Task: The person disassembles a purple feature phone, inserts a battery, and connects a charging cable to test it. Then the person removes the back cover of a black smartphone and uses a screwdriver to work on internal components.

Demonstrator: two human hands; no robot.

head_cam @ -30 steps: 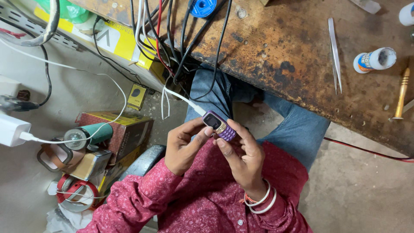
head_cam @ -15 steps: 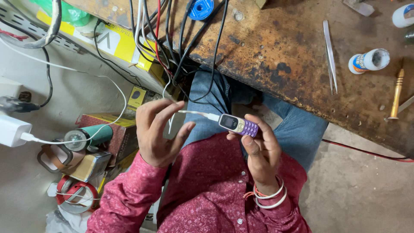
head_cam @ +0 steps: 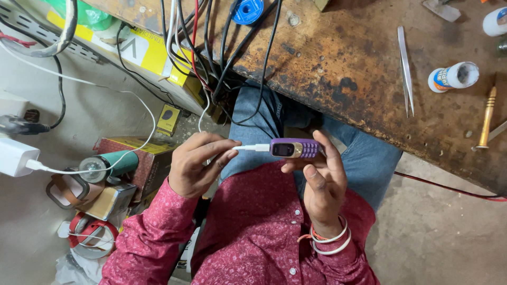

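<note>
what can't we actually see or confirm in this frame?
- Head view: whether the white cable plug is fully seated in the small purple phone; the joint is too small.
- Phone screen content: too small and dark.
- Underside of the phone: hidden by the right hand.
- Left hand palm and fingertip grip on the plug: partly hidden by its own fingers.
- White bottle: cut off by the right edge.
</note>
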